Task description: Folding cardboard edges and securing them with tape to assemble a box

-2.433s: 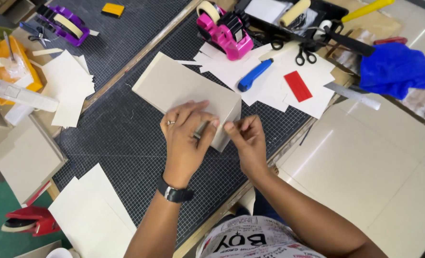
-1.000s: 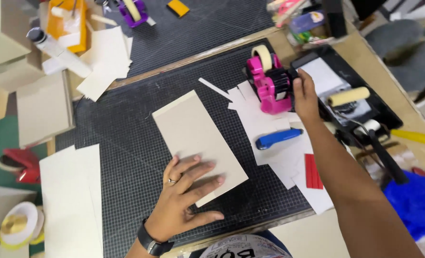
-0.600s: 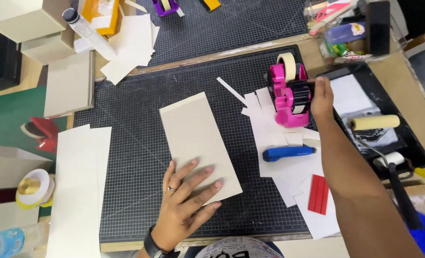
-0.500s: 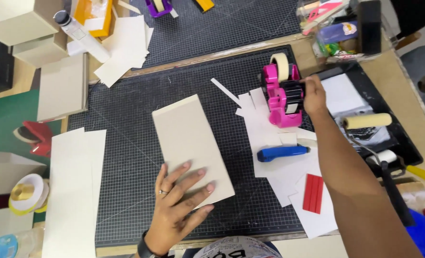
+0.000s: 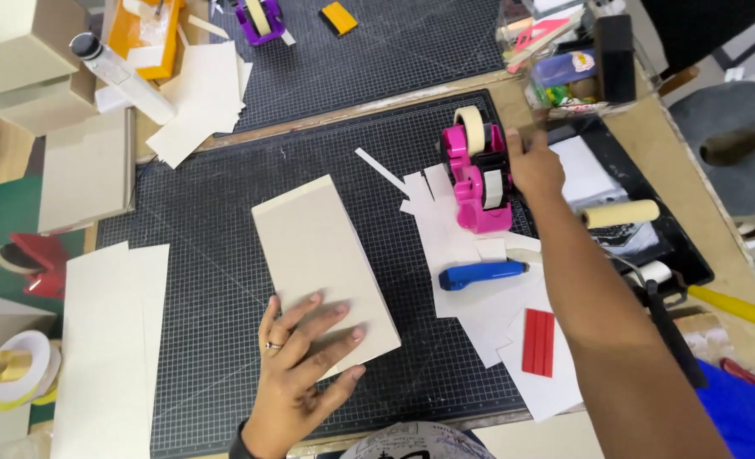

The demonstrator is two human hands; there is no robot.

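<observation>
Far left, a tape roll [image 5: 16, 370] sits at the edge beside a stack of cream sheets [image 5: 105, 340] lying on the dark cutting mat [image 5: 224, 280]. Moving in, the left hand [image 5: 296, 365] lies flat, fingers spread wide, pressing on the near end of a grey board [image 5: 318, 255] that rests at a slant in the middle of the mat. Nothing is gripped there; the palm simply weighs the board down. Past the board, white paper scraps [image 5: 445, 229] are scattered, with a blue cutter [image 5: 479, 274] on top of them and a red scraper [image 5: 538, 342] nearer the body. Up from those stands the pink tape dispenser [image 5: 472, 174], its roll upright. The right hand [image 5: 532, 166] is right against the dispenser's far side, fingers loosely bent and touching it; whether they pinch the tape end, I cannot tell. Far right, a roller [image 5: 622, 213] lies in a black tray [image 5: 692, 268].
</observation>
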